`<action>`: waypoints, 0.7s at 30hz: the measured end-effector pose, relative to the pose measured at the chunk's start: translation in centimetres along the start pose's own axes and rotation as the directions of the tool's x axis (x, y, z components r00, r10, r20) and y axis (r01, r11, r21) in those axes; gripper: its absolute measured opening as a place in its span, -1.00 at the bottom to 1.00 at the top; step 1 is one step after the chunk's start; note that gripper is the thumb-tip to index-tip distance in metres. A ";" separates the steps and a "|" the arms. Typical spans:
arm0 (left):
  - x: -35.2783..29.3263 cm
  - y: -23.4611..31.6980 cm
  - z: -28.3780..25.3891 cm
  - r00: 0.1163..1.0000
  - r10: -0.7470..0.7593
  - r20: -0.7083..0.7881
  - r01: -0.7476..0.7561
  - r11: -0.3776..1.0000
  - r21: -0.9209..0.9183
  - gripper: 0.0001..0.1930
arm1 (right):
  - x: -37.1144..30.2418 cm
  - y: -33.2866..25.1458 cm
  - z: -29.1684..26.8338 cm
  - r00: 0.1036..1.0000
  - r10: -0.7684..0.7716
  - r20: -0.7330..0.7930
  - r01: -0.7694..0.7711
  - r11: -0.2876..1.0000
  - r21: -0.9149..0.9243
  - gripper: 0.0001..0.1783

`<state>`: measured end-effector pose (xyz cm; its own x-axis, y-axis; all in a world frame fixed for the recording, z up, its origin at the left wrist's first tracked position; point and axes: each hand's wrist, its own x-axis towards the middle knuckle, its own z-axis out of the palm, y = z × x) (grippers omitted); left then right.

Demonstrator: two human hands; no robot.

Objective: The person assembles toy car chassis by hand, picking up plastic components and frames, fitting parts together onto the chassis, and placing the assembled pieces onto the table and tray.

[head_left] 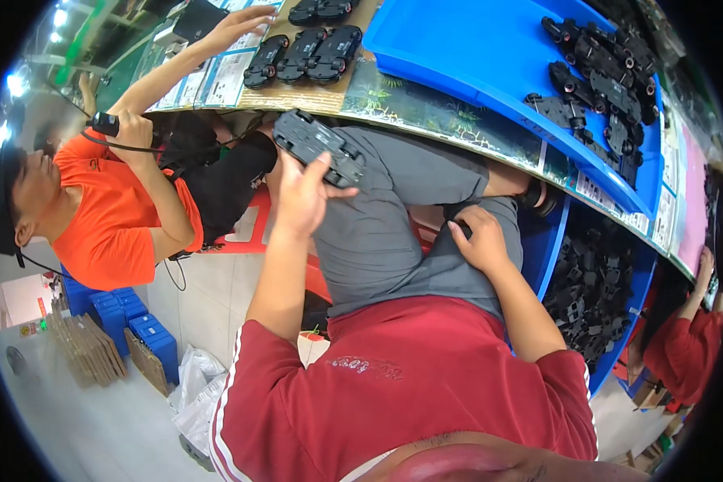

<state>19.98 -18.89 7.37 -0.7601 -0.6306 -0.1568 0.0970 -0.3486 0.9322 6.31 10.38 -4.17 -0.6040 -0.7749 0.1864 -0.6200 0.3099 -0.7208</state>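
Note:
My left hand (304, 193) grips a black toy car chassis (309, 140) with its flat underside up, above my left thigh and just off the table edge. The thumb and fingers clasp its near end. My right hand (484, 239) rests on my right leg, fingers curled. Something dark shows by its thumb, too hidden to name. Beyond my left hand, several similar car chassis (321, 56) lie in rows on a brown board (297, 98) on the table.
A blue tray (450, 56) with piled chassis stands on the table at right. Below it, a blue bin (550, 249) holds more black parts. At left, a co-worker in orange (104, 209) grips a black tool (104, 123) and reaches over the table. Another person (687, 353) is at far right.

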 end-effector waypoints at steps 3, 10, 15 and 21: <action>1.0 1.2 -2.2 0.999 0.038 -0.017 -0.035 0.989 0.142 -0.48 | 0.1 0.3 0.1 0.998 0.032 0.060 -0.025 0.994 -0.106 -0.79; 3.7 3.5 -5.1 0.980 0.174 -0.094 -0.138 0.942 0.306 -0.45 | -0.4 0.9 0.0 0.992 0.102 0.075 -0.093 0.988 -0.123 -0.79; 5.8 5.0 -6.7 0.970 0.214 -0.115 -0.164 0.926 0.340 -0.54 | 0.0 0.9 0.2 0.992 0.108 0.061 -0.100 0.988 -0.122 -0.79; 9.2 7.1 -7.9 0.971 0.227 -0.074 -0.175 0.888 0.424 -0.45 | 0.9 1.1 0.5 0.991 0.114 0.069 -0.106 0.988 -0.109 -0.80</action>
<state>18.78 -32.60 10.01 -0.6681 -0.7432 0.0354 -0.0531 0.0951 0.9941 5.35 9.75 -5.17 -0.6344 -0.7709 0.0565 -0.6034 0.4482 -0.6596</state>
